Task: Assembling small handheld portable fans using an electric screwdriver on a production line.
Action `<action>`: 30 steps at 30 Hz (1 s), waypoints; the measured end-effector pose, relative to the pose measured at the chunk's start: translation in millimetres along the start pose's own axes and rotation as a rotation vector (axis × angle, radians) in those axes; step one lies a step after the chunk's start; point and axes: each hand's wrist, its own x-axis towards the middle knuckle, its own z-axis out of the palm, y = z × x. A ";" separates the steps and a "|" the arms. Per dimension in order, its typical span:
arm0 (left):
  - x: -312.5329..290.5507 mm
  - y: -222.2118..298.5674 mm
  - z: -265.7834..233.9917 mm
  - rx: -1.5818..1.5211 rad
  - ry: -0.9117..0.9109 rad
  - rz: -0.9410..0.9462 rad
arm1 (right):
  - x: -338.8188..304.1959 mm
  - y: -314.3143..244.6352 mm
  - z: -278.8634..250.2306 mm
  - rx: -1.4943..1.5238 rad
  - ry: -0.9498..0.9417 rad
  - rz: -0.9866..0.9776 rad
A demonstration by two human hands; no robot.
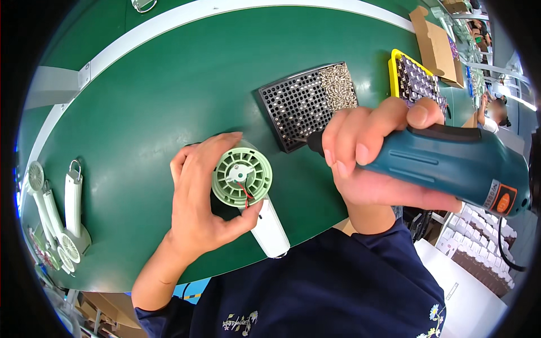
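Around the middle of the frame, on a dark green tabletop [141, 112], there's a round pale-green plastic fan housing [242, 177] with spokes, open face up, red and black wires running over its lower part. A white plastic handle [271, 232] shows just below it, angled toward the lower right.

The person's left hand [198, 197] is clamped on the housing, fingers wrapped round the left side and thumb along the bottom. The right hand [366, 152], right of centre, has a solid grip on a chunky teal electric screwdriver [439, 158], its nose pointing left. The thin tip is by the lower edge of a black gridded tray [301, 101] full of little holes, upper centre; can't really tell if they touch. Small silvery screws [340, 84] are heaped at that tray's right end.

Over at the upper right there's a yellow-rimmed tray [393, 73] of dark parts beside an open brown cardboard box [437, 50]. A few white handheld fans [73, 197] lie bunched at the far left.
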 end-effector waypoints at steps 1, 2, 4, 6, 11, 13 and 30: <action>0.1 0.5 -0.2 0.006 -0.001 -0.003 | 0.4 1.4 -1.5 0.015 -0.007 -0.006; 0.4 1.0 0.1 0.012 -0.002 -0.007 | 0.7 2.0 -2.3 0.030 -0.015 -0.012; 0.1 1.0 0.5 0.012 0.004 -0.009 | -0.6 2.0 0.1 0.031 0.006 -0.003; 0.1 1.2 0.5 0.013 0.011 -0.010 | -0.9 1.3 0.9 0.031 0.026 0.005; -1.3 -0.7 -0.4 0.000 0.030 0.009 | -0.6 -9.7 17.9 0.059 0.034 0.133; -2.9 0.3 -0.1 -0.008 0.038 0.007 | 1.6 -7.5 22.5 0.053 0.033 0.106; -8.0 -1.8 -1.3 -0.043 0.039 0.037 | 32.7 -25.7 52.1 0.086 0.064 -0.157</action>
